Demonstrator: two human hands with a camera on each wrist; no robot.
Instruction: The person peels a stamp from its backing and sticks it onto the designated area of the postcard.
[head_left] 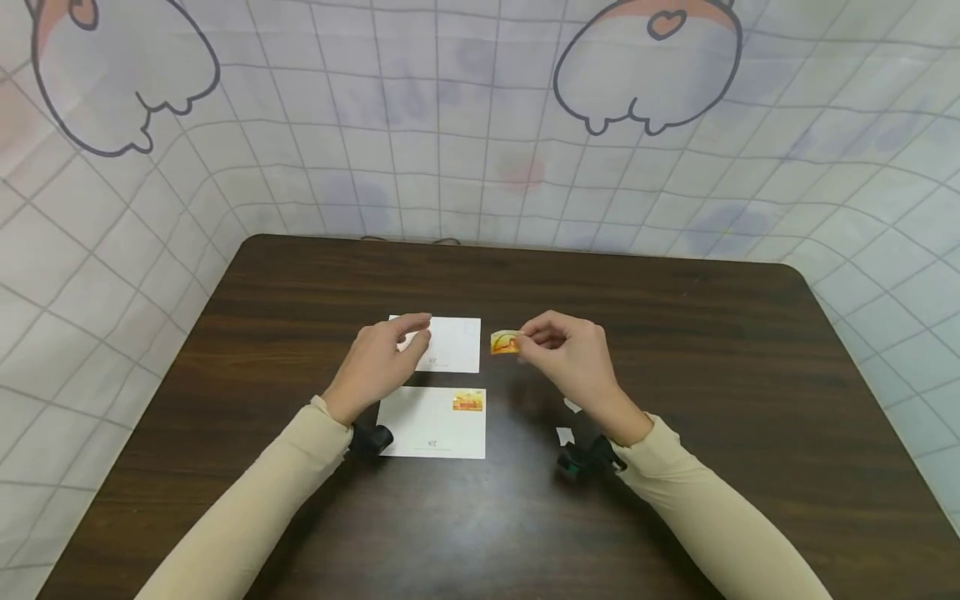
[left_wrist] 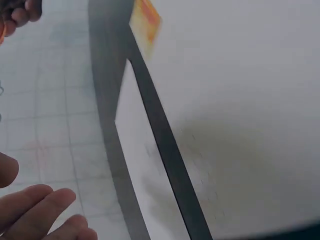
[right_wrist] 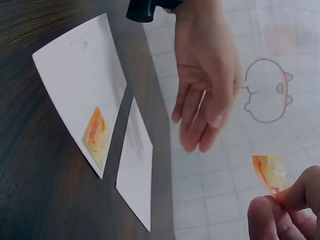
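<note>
My right hand (head_left: 573,354) pinches a small yellow-orange stamp (head_left: 504,342) by one edge, just right of the far white envelope-like card (head_left: 459,342). The stamp (right_wrist: 270,172) curves slightly in the right wrist view. Above the left part of the far card hovers my left hand (head_left: 381,357), fingers loosely bent and holding nothing. Closer to me lies a second white card (head_left: 423,421), with a similar stamp (head_left: 468,401) on its upper right corner and a small printed mark low in the middle.
Two small white paper scraps (head_left: 566,437) lie on the dark wooden table (head_left: 675,517) beneath my right wrist. A white grid-patterned curtain (head_left: 465,150) with cartoon drawings surrounds the table's back and sides. Dark wrist cameras (head_left: 370,439) sit at both cuffs.
</note>
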